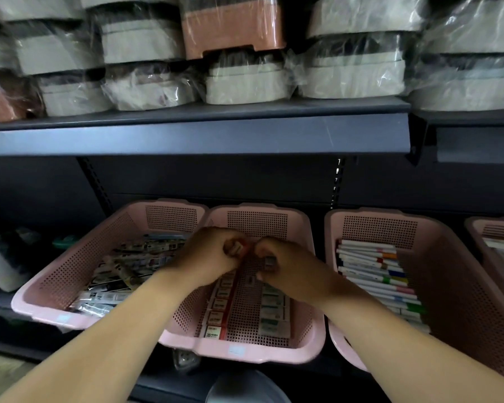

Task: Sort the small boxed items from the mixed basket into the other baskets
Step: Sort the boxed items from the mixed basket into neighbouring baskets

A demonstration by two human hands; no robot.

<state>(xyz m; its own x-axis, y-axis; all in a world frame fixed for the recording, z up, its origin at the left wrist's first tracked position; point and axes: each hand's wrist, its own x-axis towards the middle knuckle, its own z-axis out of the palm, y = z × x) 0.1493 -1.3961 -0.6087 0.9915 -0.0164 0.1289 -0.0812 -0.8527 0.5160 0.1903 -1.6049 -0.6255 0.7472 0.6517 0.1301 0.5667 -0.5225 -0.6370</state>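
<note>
Pink perforated plastic, rounded corners: middle basket (301, 228), head view. Both hands are over its far half, close together. Left hand (213, 254) has its fingers curled, pinching a small box (235, 248) with the end face toward the camera. Right hand (285, 266) has its fingers curled round a grey box (269, 262) — blurred, axis unclear. On the basket floor, a red-edged row (218, 303) and a green-white row (274, 306) run front to back, boxes flat. Left basket (70, 274) holds jumbled packets. Right basket (448, 286) holds markers (373, 269) lying left-right. Dark metal shelf (186, 135) above carries film-wrapped items (245, 80).
</note>
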